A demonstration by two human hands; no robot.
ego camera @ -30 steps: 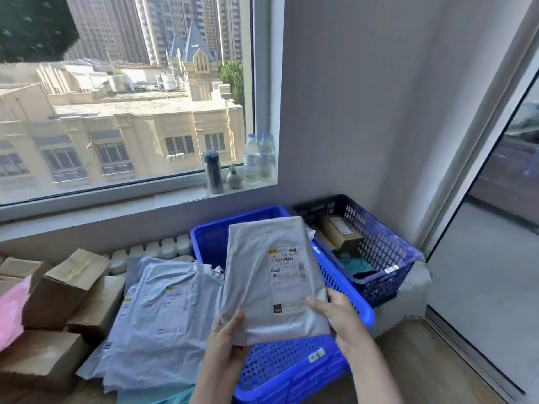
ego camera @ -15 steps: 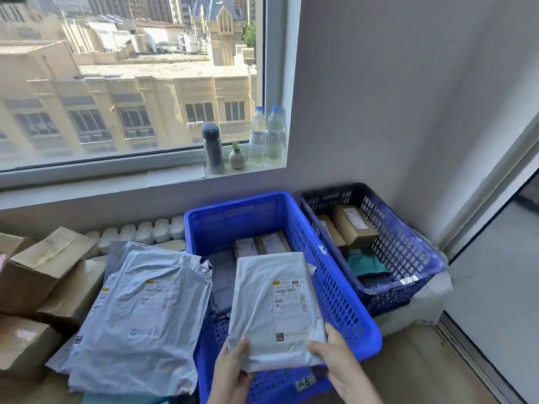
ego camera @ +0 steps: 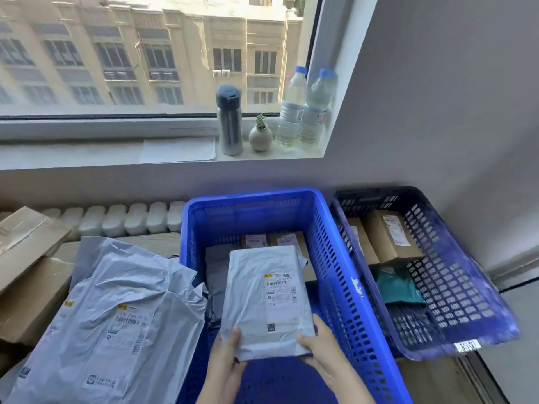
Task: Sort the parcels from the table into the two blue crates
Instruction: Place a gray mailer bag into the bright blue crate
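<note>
- The grey plastic mailer bag, crinkled and with a white printed label facing up, looks light and soft. The film wrinkles over a flat, pad-like filling, so I judge it bends easily and would sag if held by one corner.
- The film is probably slick (glossy poly wrap usually is), so a pinch with the thumb on top and the fingers underneath should hold better than a flat palm. Nothing about it suggests it is fragile.
- The near short edge, taken at both corners, seems the best place to hold it. That keeps the bag level and the label readable.
- The left hand grips the near-left corner. Its thumb lies on the top face and the other fingers curl under the bag, mostly hidden.
- The right hand grips the near-right corner the same way, its fingers wrapped round the edge just below the label.
- The bag is inside the rim of the bright blue perforated plastic crate, over its near half. Its far end reaches over the small cardboard-coloured parcels lying there. I cannot tell whether it already rests on anything.
- The darker blue perforated plastic crate stands just to the right and holds brown boxes. A heap of large grey mailers lies on the worktop to the left.
</note>
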